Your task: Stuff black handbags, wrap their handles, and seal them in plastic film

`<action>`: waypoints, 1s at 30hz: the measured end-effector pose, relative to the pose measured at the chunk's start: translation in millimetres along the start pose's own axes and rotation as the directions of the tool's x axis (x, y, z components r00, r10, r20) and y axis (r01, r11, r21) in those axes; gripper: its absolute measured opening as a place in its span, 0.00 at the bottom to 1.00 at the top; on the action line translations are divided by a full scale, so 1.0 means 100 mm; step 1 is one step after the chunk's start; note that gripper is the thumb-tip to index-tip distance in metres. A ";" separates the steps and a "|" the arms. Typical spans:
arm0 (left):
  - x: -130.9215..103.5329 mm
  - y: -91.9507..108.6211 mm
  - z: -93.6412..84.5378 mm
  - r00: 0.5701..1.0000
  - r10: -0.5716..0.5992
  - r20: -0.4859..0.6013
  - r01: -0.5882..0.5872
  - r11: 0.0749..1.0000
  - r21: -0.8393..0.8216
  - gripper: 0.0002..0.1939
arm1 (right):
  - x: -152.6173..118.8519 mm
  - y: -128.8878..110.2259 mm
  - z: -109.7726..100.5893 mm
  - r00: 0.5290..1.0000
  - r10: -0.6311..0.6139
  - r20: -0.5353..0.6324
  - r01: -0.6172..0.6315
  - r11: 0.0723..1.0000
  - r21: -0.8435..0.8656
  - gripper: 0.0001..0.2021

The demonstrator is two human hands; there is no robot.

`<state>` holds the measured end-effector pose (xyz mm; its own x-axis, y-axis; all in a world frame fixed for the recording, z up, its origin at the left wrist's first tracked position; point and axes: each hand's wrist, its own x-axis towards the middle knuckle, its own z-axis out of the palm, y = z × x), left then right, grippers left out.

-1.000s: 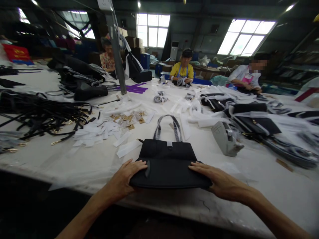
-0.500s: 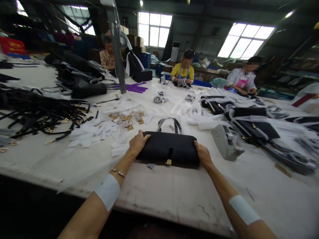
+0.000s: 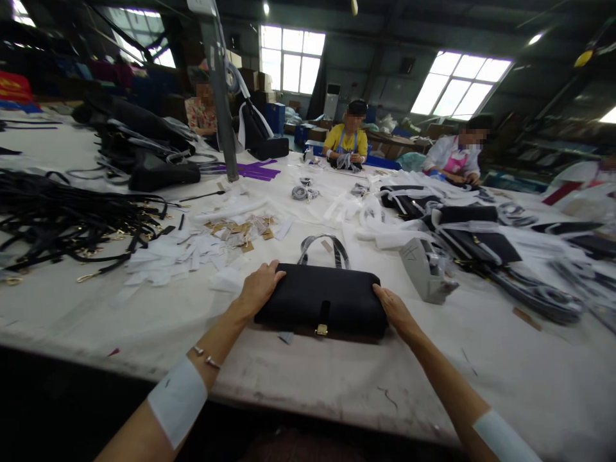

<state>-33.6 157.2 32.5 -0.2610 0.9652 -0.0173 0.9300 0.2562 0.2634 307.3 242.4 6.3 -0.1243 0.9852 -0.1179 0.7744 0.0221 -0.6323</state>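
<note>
A black handbag (image 3: 322,298) with a gold clasp (image 3: 321,330) lies in front of me, its flap toward me. Its top handle (image 3: 339,247), wrapped in clear film, arches up behind it. My left hand (image 3: 261,289) grips the bag's left end, thumb on top. At the opposite end, my right hand (image 3: 392,308) holds the right side, with the thumb at the upper corner. The fingers beneath the bag are hidden on both sides.
A grey tape dispenser (image 3: 423,269) stands right of the bag. Paper tags (image 3: 240,228) and white slips are scattered to the left, beside black straps (image 3: 86,224). More black bags (image 3: 474,237) lie at the right. Co-workers sit across the table, past a metal post (image 3: 221,96).
The bag, held in both hands, has come slightly nearer to me and looks a little larger. My view has shifted slightly to the right.
</note>
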 end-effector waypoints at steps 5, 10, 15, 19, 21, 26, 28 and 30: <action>-0.08 0.28 0.07 0.987 0.130 -0.097 -0.124 0.990 0.065 0.16 | -0.15 0.09 0.01 1.000 0.009 0.010 -0.009 1.000 0.007 0.27; 0.04 0.54 0.26 0.959 0.242 -0.145 -0.228 0.968 0.109 0.26 | -0.06 0.09 -0.02 0.999 0.037 0.028 -0.033 0.994 -0.107 0.26; 0.14 0.60 0.41 0.960 0.267 -0.084 -0.254 0.957 0.141 0.33 | -0.19 -0.34 -0.25 0.975 -0.178 -0.135 0.130 0.942 -0.309 0.20; 0.18 0.59 0.43 0.970 0.244 -0.022 -0.240 0.964 0.114 0.33 | -0.41 -0.90 -0.29 0.759 -0.610 -0.229 0.488 0.765 -0.420 0.24; 0.19 0.59 0.42 0.971 0.239 -0.003 -0.237 0.966 0.106 0.34 | -0.44 -1.02 -0.15 0.732 -0.648 -0.211 0.516 0.729 -0.450 0.23; 0.25 0.61 0.38 0.975 0.215 0.051 -0.219 0.972 0.084 0.34 | -0.23 -0.78 0.34 0.899 -0.422 0.112 0.411 0.728 -0.549 0.25; 0.27 0.61 0.38 0.975 0.210 0.074 -0.215 0.974 0.070 0.34 | -0.14 -0.70 0.41 0.905 -0.369 0.211 0.421 0.716 -0.556 0.25; 0.27 0.61 0.38 0.974 0.207 0.091 -0.212 0.976 0.055 0.34 | -0.13 -0.67 0.40 0.902 -0.351 0.251 0.431 0.715 -0.550 0.26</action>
<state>26.4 200.8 11.7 -0.0383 0.9980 -0.0497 0.9771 0.0478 0.2073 232.4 221.6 19.1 -0.5398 0.8383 -0.0766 0.8413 0.5343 -0.0819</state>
